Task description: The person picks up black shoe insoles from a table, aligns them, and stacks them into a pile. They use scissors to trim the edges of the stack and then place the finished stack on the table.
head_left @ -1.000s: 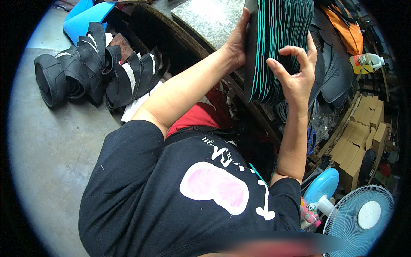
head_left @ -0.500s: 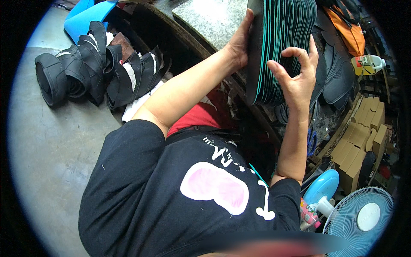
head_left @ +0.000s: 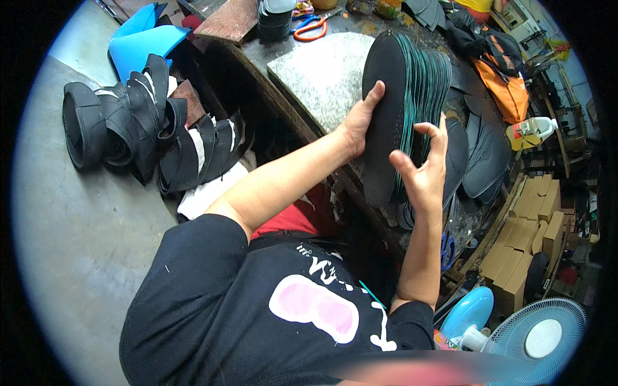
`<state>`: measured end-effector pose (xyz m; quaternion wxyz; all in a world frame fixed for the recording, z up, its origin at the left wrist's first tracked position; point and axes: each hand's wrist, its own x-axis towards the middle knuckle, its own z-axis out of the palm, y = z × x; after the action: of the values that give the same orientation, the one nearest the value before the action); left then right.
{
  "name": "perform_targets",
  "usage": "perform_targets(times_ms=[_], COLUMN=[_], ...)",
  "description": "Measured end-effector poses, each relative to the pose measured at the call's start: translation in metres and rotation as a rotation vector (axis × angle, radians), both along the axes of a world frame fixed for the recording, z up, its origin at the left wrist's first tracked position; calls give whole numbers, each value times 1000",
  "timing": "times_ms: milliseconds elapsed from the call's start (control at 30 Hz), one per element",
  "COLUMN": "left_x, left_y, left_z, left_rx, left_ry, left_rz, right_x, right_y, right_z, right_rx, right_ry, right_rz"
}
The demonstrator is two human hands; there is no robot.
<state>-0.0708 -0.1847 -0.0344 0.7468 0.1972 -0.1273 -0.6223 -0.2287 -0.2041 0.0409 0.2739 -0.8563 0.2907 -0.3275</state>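
Note:
A thick stack of black shoe insoles (head_left: pixel 385 128) with teal edges stands upright between my hands over the workbench. My left hand (head_left: pixel 362 122) grips its left side, thumb lying on the black outer face. The fingers beyond that edge are hidden. My right hand (head_left: pixel 425 167) supports the opposite side with its outer fingers, partly hidden behind the stack. Its thumb and index finger are apart and curved, with nothing visible between them. More flat black sole-shaped pieces (head_left: pixel 486 161) lie on the bench to the right.
A pale stone slab (head_left: pixel 315 71) lies on the bench, with orange-handled scissors (head_left: pixel 311 29) behind it. Black shoe uppers (head_left: pixel 122 122) are piled at the left. Cardboard boxes (head_left: pixel 515 244), a blue-handled tool (head_left: pixel 447 251) and a fan (head_left: pixel 541 341) are at the right.
The view has shifted, so the stack sits lower and more of the bench's far side shows. The stack's black outer face is turned more into view. Both hands keep their hold.

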Motion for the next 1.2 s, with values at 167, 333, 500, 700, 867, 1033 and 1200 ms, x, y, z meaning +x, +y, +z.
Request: perform_targets(times_ms=[167, 333, 500, 700, 867, 1033, 1200], left_x=[-1, -3, 13, 91, 82, 88, 85], left_y=[2, 8, 24, 49, 24, 8, 10], left_z=[0, -1, 18, 89, 100, 88, 88], left_rx=[-11, 18, 3, -377, -175, -191, -331], left_ry=[27, -31, -568, -2001, -2668, -2688, -2727], left_rz=[-13, 64, 591, 709, 206, 222, 447], right_x=[-12, -7, -4, 4, 3, -27, -31], right_y=[16, 13, -16, -44, -71, -82, -54], right_z=[16, 15, 20, 27, 10, -12, -34], right_rx=[83, 200, 42, -286, -198, 365, 647], right_ry=[177, 67, 23, 371, 302, -305, -331], right_rz=[-20, 6, 171, 322, 323, 16, -75])
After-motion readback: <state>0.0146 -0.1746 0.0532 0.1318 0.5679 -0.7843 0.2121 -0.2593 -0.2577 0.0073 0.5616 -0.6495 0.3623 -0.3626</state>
